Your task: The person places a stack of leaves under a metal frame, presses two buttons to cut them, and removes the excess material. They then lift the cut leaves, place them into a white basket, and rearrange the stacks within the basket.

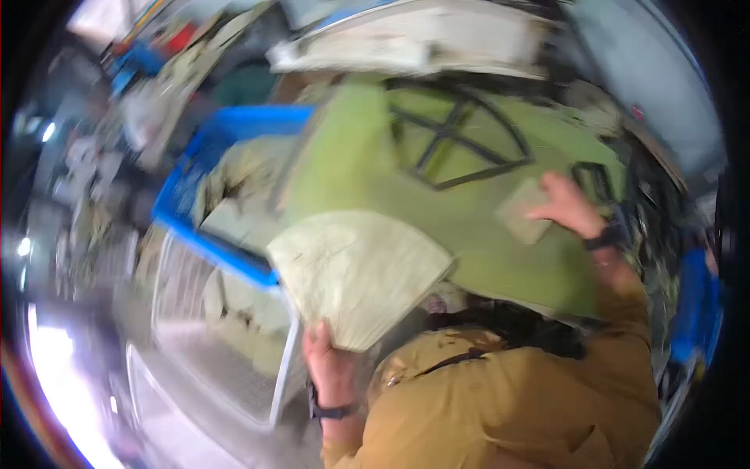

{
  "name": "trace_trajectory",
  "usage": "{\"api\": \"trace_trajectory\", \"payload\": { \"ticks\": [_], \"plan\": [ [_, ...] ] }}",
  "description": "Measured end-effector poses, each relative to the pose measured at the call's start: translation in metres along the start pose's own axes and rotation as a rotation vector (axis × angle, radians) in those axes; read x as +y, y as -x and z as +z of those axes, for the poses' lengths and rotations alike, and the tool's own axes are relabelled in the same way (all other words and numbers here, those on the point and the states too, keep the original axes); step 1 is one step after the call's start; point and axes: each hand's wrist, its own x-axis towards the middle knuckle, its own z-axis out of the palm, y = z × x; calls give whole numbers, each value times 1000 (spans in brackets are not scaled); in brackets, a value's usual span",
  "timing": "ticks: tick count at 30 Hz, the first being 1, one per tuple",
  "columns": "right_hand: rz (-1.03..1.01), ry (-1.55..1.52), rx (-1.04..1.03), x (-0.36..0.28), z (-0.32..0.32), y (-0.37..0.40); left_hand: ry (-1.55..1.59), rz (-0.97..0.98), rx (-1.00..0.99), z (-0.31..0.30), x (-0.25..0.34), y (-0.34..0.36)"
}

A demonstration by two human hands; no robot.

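Note:
A pale, fan-shaped flat piece (pixel 355 270), with faint lines across its surface, is pinched at its narrow lower corner by my left hand (pixel 332 367). Its wide edge reaches over the near left part of a green tabletop (pixel 344 172). My right hand (pixel 570 207) is closed on a small pale rectangular piece (pixel 519 213) at the right of the green top; blur hides what it is made of. Beyond, a black fan-shaped frame (pixel 449 133) with crossed bars lies flat on the green surface. A small black rectangular frame (pixel 594 181) sits just past my right hand.
To the left stands a blue crate (pixel 211 248) holding pale pieces. Below it is a white wire-mesh basket (pixel 287 367) with more pale pieces inside. A white box-like object (pixel 422 51) lies behind the tabletop. Something blue (pixel 691 305) is at the far right.

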Motion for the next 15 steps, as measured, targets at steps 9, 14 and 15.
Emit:
{"api": "trace_trajectory", "payload": {
  "ticks": [9, 14, 15],
  "plan": [
    [222, -345, -176, 30, 8, -20, 224, 92, 90, -92, 8, 10],
    [102, -457, 1, 2, 0, -9, 179, 235, 313, -210, 45, 21],
    [78, -479, 15, -46, 3, 2, 62, 321, 366, -235, 50, 21]
  ]
}}
